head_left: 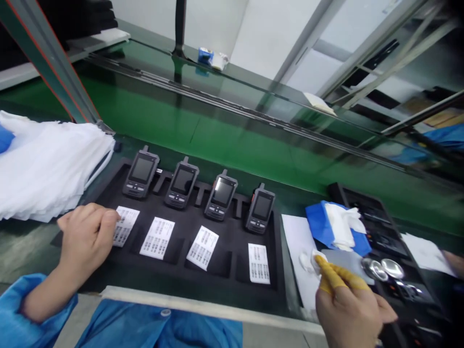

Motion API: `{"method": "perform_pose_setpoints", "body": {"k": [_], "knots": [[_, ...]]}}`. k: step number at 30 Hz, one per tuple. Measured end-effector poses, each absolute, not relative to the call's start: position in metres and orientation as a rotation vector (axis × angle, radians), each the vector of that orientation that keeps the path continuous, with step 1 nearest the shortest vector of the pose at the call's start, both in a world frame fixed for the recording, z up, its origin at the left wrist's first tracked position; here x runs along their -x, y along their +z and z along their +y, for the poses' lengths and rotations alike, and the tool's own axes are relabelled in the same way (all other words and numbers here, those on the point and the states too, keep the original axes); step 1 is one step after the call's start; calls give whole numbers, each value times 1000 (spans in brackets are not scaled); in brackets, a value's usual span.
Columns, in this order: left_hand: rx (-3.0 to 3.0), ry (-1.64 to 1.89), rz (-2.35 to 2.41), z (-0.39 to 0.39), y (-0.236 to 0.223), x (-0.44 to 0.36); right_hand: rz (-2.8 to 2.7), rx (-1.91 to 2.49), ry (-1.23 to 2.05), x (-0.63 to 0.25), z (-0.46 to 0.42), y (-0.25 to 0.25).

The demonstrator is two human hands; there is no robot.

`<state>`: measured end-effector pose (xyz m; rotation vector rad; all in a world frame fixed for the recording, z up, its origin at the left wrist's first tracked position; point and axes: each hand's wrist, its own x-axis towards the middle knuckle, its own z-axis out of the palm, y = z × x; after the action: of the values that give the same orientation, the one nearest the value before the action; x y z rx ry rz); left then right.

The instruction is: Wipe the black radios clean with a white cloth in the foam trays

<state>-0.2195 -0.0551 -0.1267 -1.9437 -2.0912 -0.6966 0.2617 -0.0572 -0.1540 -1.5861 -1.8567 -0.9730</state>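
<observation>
My left hand [89, 237] is curled into a loose fist over the left end of the black tray [163, 268], its thumb beside a printed label sheet [125, 227]. No object shows in it. My right hand [348, 299], with yellow finger cots, pinches a small white piece, perhaps a wipe [316, 261], above a white paper [299, 246]. Upright in the tray stand several handheld radios with screens and stubby antennas, among them a left one [141, 171] and a right one [260, 208]. A label sheet [259, 263] lies in front of each.
White sheets or bags [50, 164] are piled at the left. A blue packet with white tissue [339, 224] lies right of the paper. Round metal lids [391, 268] and another black tray [348, 193] are at the right. Behind runs a green conveyor [217, 130].
</observation>
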Motion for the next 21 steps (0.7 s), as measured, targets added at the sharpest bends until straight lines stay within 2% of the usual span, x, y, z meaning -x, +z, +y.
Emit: {"method": "perform_pose_setpoints", "body": {"k": [5, 10, 15, 21], "knots": [[1907, -647, -2020, -50, -126, 220, -1792, 1641, -1069, -282, -70, -164], [1858, -614, -2021, -46, -128, 220, -1794, 1688, -914, -274, -73, -168], [1847, -615, -2038, -48, -127, 218, -1804, 1710, -800, -264, -79, -195], [1841, -702, -2034, -53, -127, 216, -1766, 1760, -825, -255, -82, -220]]}}
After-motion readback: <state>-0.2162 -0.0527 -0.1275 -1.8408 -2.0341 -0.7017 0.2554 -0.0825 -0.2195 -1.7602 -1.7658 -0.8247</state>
